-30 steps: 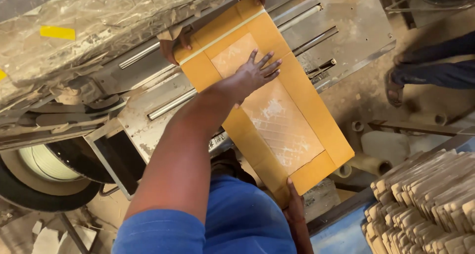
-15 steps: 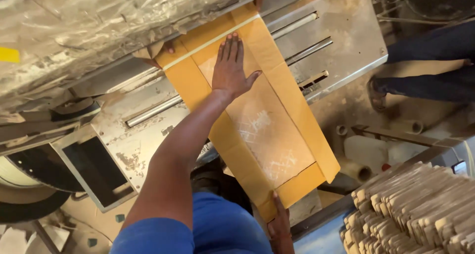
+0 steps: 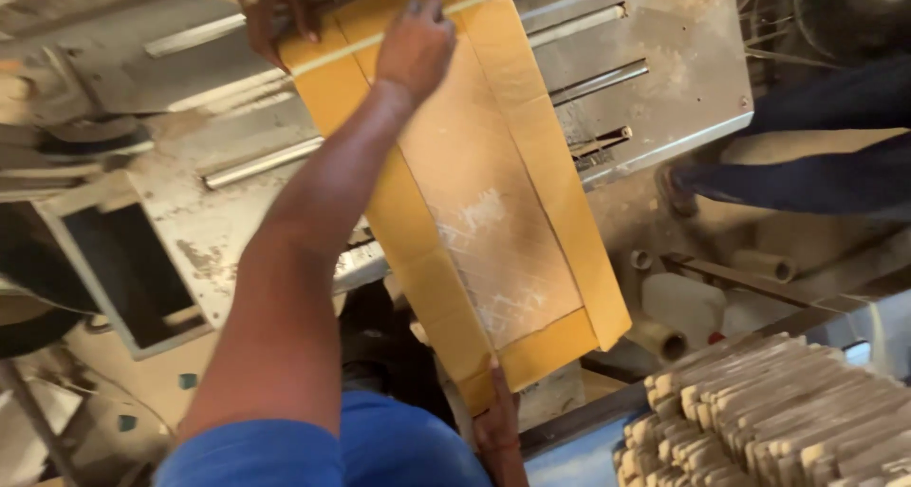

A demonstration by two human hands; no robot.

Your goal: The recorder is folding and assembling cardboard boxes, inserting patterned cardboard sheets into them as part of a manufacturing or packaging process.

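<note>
A long yellow cardboard sheet (image 3: 474,183) is laid across the metal machine table (image 3: 664,79). It is pressed flat near the far edge by the left hand (image 3: 415,46), fingers curled, and gripped at its near end by the right hand (image 3: 498,430) to keep it aligned. Another person's hand (image 3: 275,12) grips its far corner.

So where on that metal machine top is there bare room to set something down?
Bare metal shows right of the cardboard sheet, around the slots, and left of the forearm beside the dark square opening. The far edge is crowded: left hand and another person's hand.
</note>
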